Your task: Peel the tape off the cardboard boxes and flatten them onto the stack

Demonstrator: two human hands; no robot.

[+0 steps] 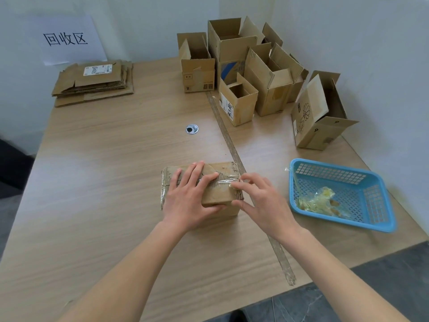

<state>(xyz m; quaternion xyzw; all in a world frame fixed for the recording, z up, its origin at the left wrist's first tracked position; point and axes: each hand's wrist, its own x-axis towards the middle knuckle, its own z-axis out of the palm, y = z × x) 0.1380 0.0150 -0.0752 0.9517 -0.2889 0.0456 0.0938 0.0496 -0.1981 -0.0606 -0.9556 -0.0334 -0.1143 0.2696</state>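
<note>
Cardboard sheets lie flattened in a stack (94, 82) at the far left. At mid-table the left hand (189, 198) presses flat on a closed box (220, 194); the right hand (262, 201) pinches its clear tape (226, 181). Further right sits a blue basket (380, 219).

A closed cardboard box (218, 182) sits on the desk (116, 170) at the frame's centre, with the left hand (188, 201) on its top and the right hand (260, 201) at its right end. The stack of flattened boxes (92, 82) lies at upper left below a paper sign (66, 39) on the wall, and open boxes (255, 73) cluster at upper right. A basket (373, 182) holding peeled tape (318, 201) lies right of the closed box, with a long strip (232, 145) running diagonally between them and a cable grommet (192, 129) behind the box.
</note>
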